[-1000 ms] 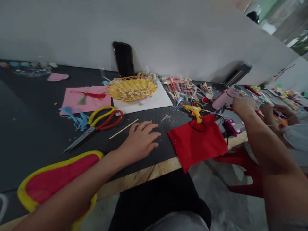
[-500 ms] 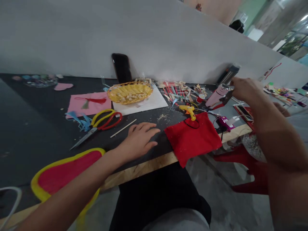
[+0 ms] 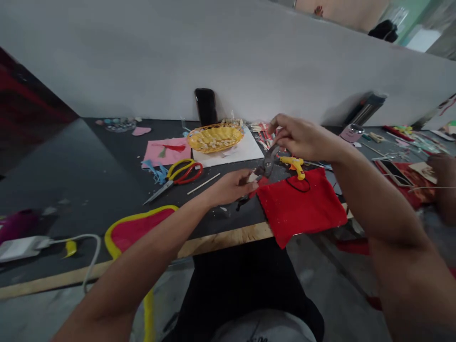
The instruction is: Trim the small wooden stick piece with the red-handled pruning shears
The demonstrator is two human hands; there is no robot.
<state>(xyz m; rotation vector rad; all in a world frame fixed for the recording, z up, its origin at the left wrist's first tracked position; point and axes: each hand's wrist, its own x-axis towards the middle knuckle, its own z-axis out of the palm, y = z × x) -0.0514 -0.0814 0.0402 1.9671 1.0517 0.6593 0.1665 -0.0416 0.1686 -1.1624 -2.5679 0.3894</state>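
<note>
My left hand (image 3: 233, 186) is closed on the handle end of dark pliers (image 3: 270, 161), above the table's near part. My right hand (image 3: 295, 137) is closed on the upper end of the same tool, its fingers pinched together. Just right of the tool lies a red cloth (image 3: 302, 204), hanging over the table edge, with a yellow glue gun (image 3: 294, 165) at its top. Left of my left hand are a thin stick (image 3: 203, 184) and scissors with yellow and red handles (image 3: 183, 172). A yellow basket (image 3: 215, 137) holding small pale pieces sits behind.
A black phone (image 3: 205, 107) leans on the wall. Pink felt (image 3: 166, 151) and blue tassels (image 3: 156, 172) lie left. A pink bottle (image 3: 352, 133) stands right. Another person's hand (image 3: 443, 171) is at the far right. A white charger (image 3: 21, 249) lies front left.
My right hand has moved left from beside the pink bottle, bringing the pliers. My left hand, open before, has moved right and closed on them. The view has shifted left.
</note>
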